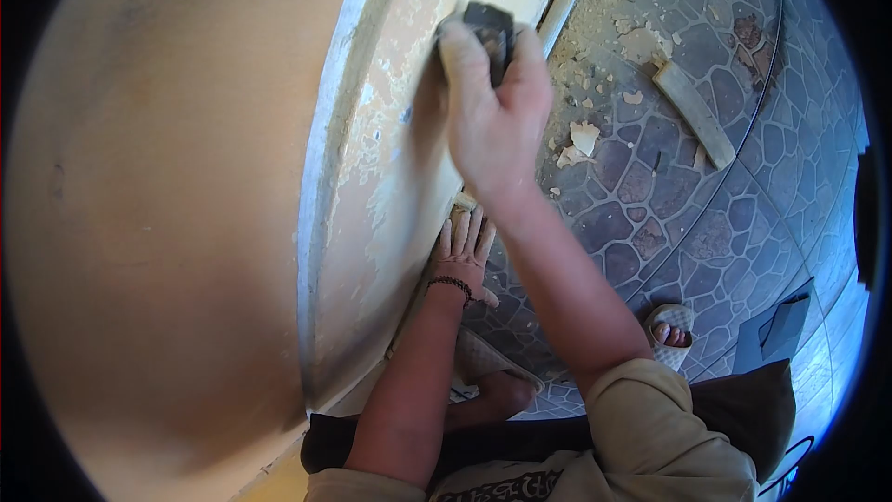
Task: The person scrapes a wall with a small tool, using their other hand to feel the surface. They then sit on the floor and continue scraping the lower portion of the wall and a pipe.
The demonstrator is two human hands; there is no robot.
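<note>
My right hand [494,135], dusty on the fingers and slightly blurred, grips a dark hand-sized block [490,20] over the lower part of the wall. That lower wall band [376,153] has patchy, peeling paint. Below it my left hand [463,246], wearing a dark beaded bracelet [452,284], reaches down at the foot of the wall with its fingers stretched out and spread. Nothing shows in its grasp.
A pale pipe [565,5] runs along the wall's base. Paint flakes [583,137] litter the stone-patterned floor [604,242], where a wooden strip [692,116] and a thin dark cable [760,112] lie. My sandalled foot [670,335] is beside a grey flat piece [774,327].
</note>
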